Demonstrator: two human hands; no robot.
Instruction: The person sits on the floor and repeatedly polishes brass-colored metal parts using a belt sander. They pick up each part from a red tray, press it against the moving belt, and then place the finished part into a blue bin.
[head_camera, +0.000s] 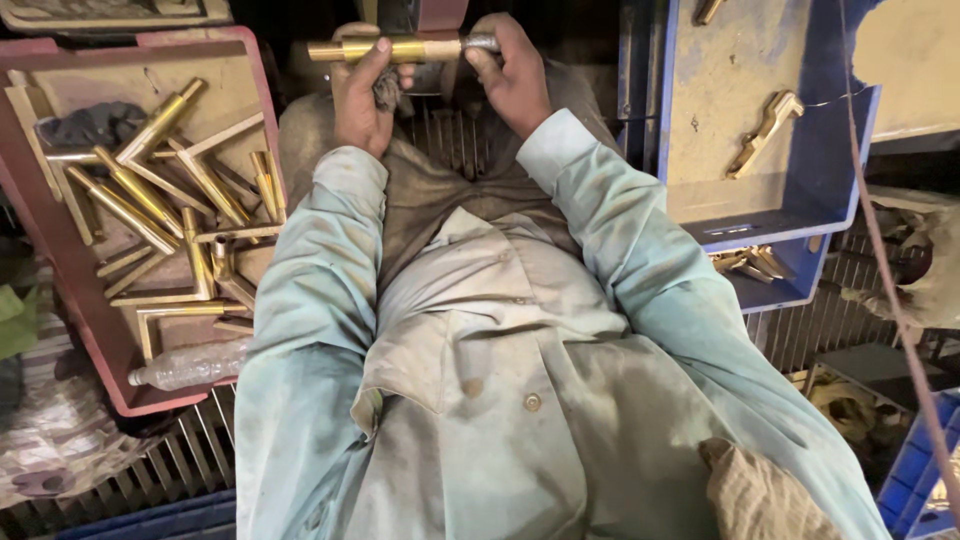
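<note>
Left arm: pale green sleeve runs from about 7 o'clock up toward 12 o'clock, forearm nearly vertical in view, wrist bent slightly inward.
Left hand (362, 92): back of hand toward the camera; thumb and fingers pinched around the middle of the brass rod (385, 49); a dark rag (387, 90) is bunched in the palm below the rod.
Right arm: sleeve runs from about 5 o'clock up to 12 o'clock, elbow out to the right, forearm slanting inward to meet the left.
Right hand (512, 72): fingers curled and pressed together on the right end of the rod, where a grey metal tip (481, 43) shows between thumb and forefinger.
Brass rod, place: at 12 o'clock in view, held in the air above the lap, between both hands.
Brass rod, axis: long axis horizontal, running 9 o'clock to 3 o'clock; bare brass end points to 9 o'clock, grey tip to 3 o'clock.
Red tray (262, 70): at 9 o'clock, just beside the left sleeve; holds many brass handles (150, 195), straight and L-shaped, lying crosswise.
Plastic bottle (190, 365): clear, on its side at the tray's lower edge.
Blue tray (830, 170): at 2 o'clock, well apart from the hands; one brass bracket (765, 130) lies in it.
Lower blue tray (790, 285): under the first; brass pieces (752, 263) partly hidden.
</note>
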